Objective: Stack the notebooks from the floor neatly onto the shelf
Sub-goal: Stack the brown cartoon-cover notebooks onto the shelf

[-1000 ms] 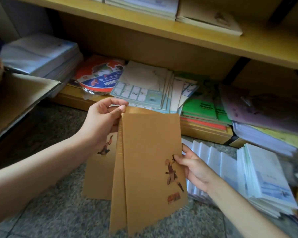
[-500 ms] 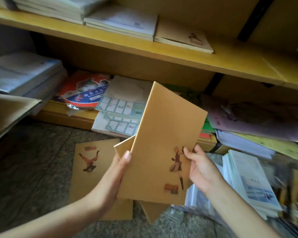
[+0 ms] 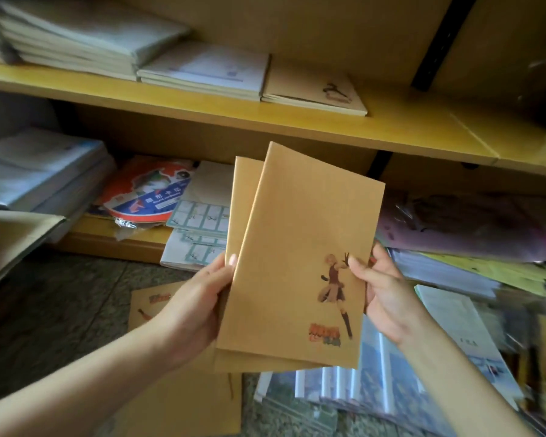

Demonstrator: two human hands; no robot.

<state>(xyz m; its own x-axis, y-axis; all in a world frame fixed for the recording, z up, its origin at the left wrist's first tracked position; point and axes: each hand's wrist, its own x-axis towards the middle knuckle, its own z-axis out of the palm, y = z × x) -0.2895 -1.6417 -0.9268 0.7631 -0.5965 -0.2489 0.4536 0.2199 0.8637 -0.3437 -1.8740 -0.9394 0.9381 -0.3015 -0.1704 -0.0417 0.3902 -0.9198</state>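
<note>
While my left grip [image 3: 196,310] and right grip [image 3: 386,299] clasp two skewed notebooks [image 3: 297,247] — edges unaligned — the back one could slide out.

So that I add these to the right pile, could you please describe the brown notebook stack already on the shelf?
Look at the upper yellow shelf board, where piles lie in a row. The brown notebook stack is the rightmost pile, beside the white booklet pile. It alone has a kraft-brown cover with a small dark figure printed near its corner; the others are white.
</note>
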